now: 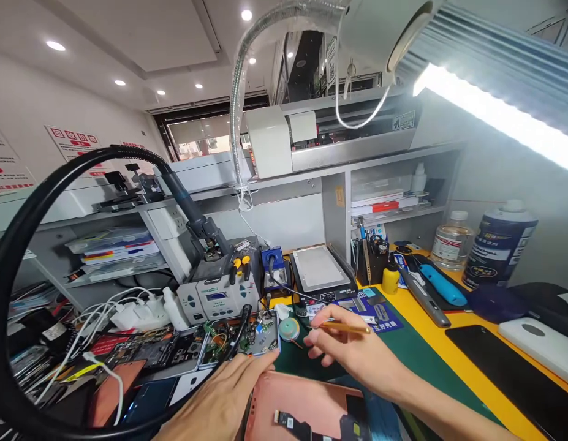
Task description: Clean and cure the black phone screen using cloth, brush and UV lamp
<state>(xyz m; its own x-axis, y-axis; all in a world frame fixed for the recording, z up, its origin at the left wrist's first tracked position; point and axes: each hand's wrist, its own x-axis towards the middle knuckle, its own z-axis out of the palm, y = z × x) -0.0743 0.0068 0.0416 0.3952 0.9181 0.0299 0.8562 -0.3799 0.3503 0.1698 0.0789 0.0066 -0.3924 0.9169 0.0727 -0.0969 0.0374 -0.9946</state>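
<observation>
My right hand (341,343) is closed around a slim gold-coloured tool (352,329), its tip pointing left towards a small round green-and-cream spool (289,329). Below it lies a rose-coloured flat device panel (306,392) with black flex strips and a connector (284,419) on its face. My left hand (223,392) rests with fingers stretched out at the panel's upper left corner, the fingertips touching its edge. The panel's lower part is cut off by the frame. Beyond my left fingers sits a tray of circuit boards (265,337).
A thick black hose (17,245) loops across the left side from a hot-air station (219,297). Phones and loose boards (141,352) crowd the left. A heating plate (323,269) stands behind; bottles (499,245) and a black phone (499,373) lie right. A lamp (495,104) hangs overhead.
</observation>
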